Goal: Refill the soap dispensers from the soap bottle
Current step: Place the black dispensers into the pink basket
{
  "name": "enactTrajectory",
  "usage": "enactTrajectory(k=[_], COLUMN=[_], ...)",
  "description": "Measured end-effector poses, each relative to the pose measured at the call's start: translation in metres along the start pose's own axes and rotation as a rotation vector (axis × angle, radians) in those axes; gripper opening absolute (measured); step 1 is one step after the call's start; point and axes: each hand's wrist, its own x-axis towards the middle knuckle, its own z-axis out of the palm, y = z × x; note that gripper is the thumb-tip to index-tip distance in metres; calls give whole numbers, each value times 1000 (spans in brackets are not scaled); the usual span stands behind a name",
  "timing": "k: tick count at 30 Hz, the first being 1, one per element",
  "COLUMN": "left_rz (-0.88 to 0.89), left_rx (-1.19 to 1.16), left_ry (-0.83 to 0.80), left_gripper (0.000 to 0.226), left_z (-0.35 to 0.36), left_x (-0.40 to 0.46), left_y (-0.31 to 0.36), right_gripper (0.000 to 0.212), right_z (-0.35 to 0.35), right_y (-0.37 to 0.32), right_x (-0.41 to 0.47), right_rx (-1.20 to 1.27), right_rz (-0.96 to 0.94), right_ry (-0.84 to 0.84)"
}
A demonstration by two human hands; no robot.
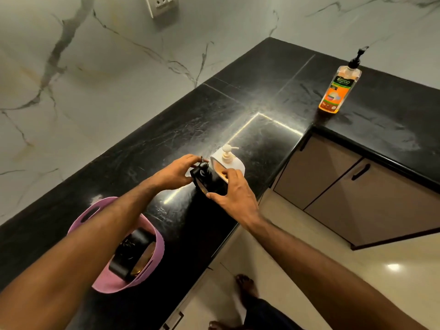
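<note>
A black soap dispenser (pixel 207 178) stands on the black counter (pixel 238 103) near its front edge. My left hand (pixel 175 172) grips it from the left, fingers by the pump head. My right hand (pixel 232 190) holds its right and front side. Touching it behind stands a white soap dispenser (pixel 228 160) with a cream pump. The soap bottle (pixel 339 89), clear with orange liquid and a black pump, stands upright far off on the right wing of the counter.
A pink basket (pixel 152 236) sits at the counter's front left under my left forearm, with another black dispenser (pixel 133 253) lying in it. Brown cabinet doors (pixel 357 186) run below the right wing. A wall socket (pixel 162 3) is on the marble wall. My feet are on the floor.
</note>
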Motion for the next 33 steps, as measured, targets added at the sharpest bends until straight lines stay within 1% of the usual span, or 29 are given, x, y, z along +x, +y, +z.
enactTrajectory(k=[3,8,12,15,18,22,24,25,27,29,33], left_rz=[41,50,39,20,22,17,2,-6,-20,-46,-95], left_rx=[20,29,19,24,56,58,52,53,54,60,44], left_ry=[-11,-31,-37,-29,-37,-13,16,30,58,96,221], left_gripper=[46,48,48,48,45,44,44,44,45,47,51], left_z=[0,2,4,3,1,-5,-8,-11,-20,-32,-55], left_x=[6,10,12,13,12,2,-8,-13,-27,-41,-75], left_y=[-5,-10,-13,-14,-12,-11,-14,-15,-17,-19,-19], right_gripper=[72,67,74,66,61,65,71,70,62,60,75], right_z=[8,16,17,18,17,13,11,10,7,2,-5], right_y=[-3,-3,-3,-3,-1,-6,-15,-19,-30,-43,-76], right_x=[6,14,16,17,18,21,23,25,27,32,40], right_rx=[-12,-14,39,37,35,35,35,34,27,23,76], right_rz=[25,72,77,108,101,77,31,0,-62,-112,-247], right_ry=[-14,-49,-63,-81,-88,-97,-87,-83,-83,-94,-138])
